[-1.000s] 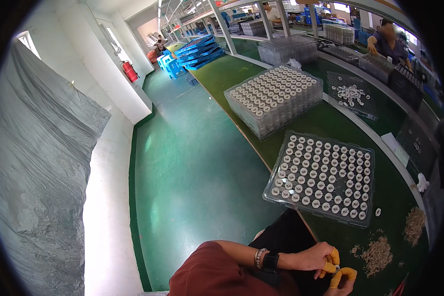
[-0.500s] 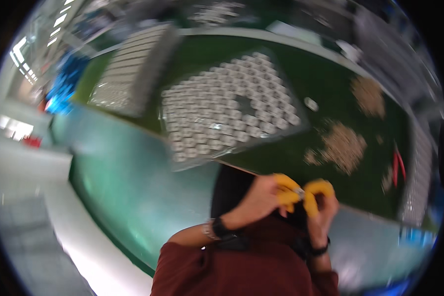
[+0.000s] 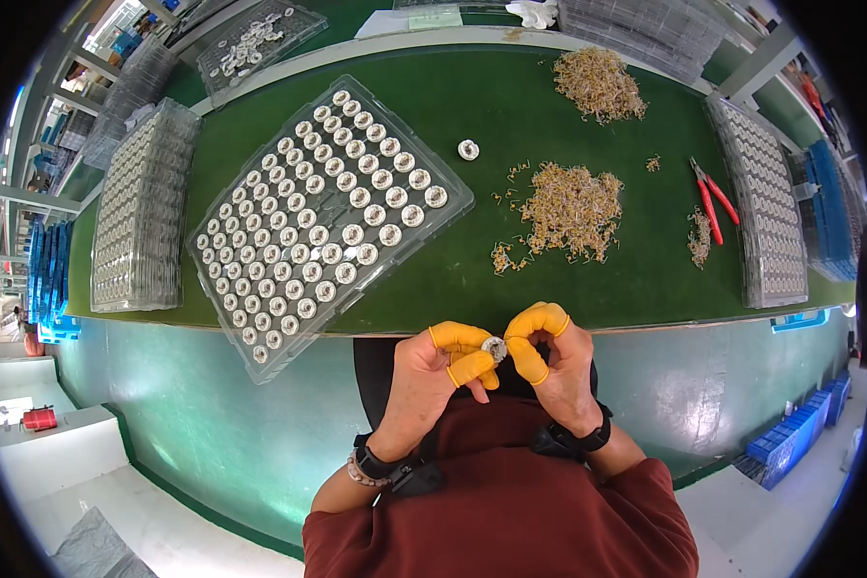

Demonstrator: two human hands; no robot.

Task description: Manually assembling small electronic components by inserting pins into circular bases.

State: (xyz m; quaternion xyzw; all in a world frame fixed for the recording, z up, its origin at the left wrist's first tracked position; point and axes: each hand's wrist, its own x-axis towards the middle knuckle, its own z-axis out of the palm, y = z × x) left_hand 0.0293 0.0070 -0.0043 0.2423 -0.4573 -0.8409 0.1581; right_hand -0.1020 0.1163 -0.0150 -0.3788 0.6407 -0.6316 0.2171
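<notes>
small round silver part, pinched between fingers

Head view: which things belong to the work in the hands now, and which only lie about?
In use:
left hand
right hand
small round part, pinched between both

Lying about:
clear tray of round parts
loose part
pile of small pins
red pliers

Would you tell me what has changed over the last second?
The view swung from the aisle onto the bench. Both hands, left hand and right hand, rose together, pinching a small round part. The clear tray and red pliers stayed put.
</notes>
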